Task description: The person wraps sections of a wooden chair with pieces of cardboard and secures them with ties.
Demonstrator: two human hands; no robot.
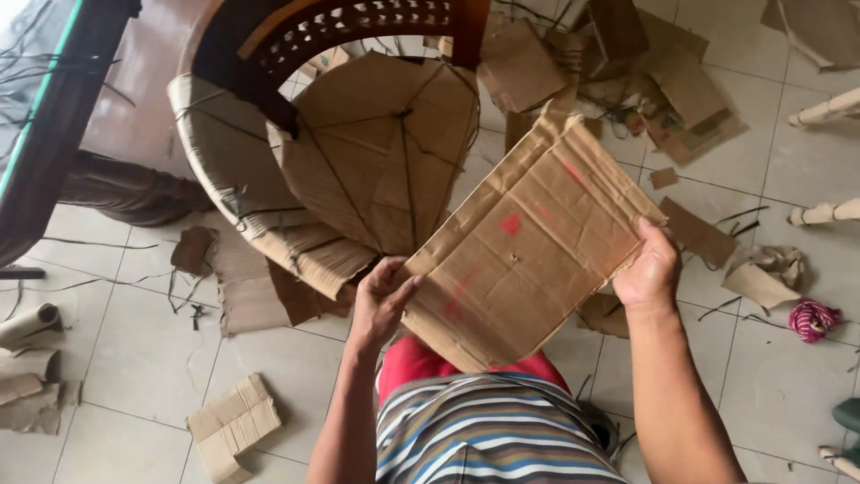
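**Both hands on a flat cardboard sheet above the wrapped chair**

While you look down from the head camera, your left hand [383, 300] grips the lower left edge of a creased cardboard sheet [528, 246], fingers curled over the rim and thumb on the face. Your right hand [649, 269] clasps the sheet's right edge, fingers behind and thumb laid on the front. The sheet hangs tilted between the two hands, its far corner pointing away from you, and it carries a few red marks and a small hole near the middle.

Just beyond your left hand stands a wooden chair [340, 31] whose seat is bundled in cardboard wrapping [376, 152] tied with dark string; the sheet's upper left edge overlaps that wrapping in the view, though you cannot tell whether they touch. Below the sheet, close to your body, show your striped shirt [488, 435] and red shorts [412, 358].

To the left of your left hand, on the tiled floor [143, 350], lie torn cardboard scraps [242, 287], and nearer you a folded cardboard stack [233, 426]. Well out to the left are rolled cardboard tubes [27, 327]. Beyond your right hand, a heap of loose cardboard pieces [645, 72] is spread over the tiles. To the right of your right hand lies a crumpled paper scrap [766, 273], and just past it a pink ball of cord [812, 320].
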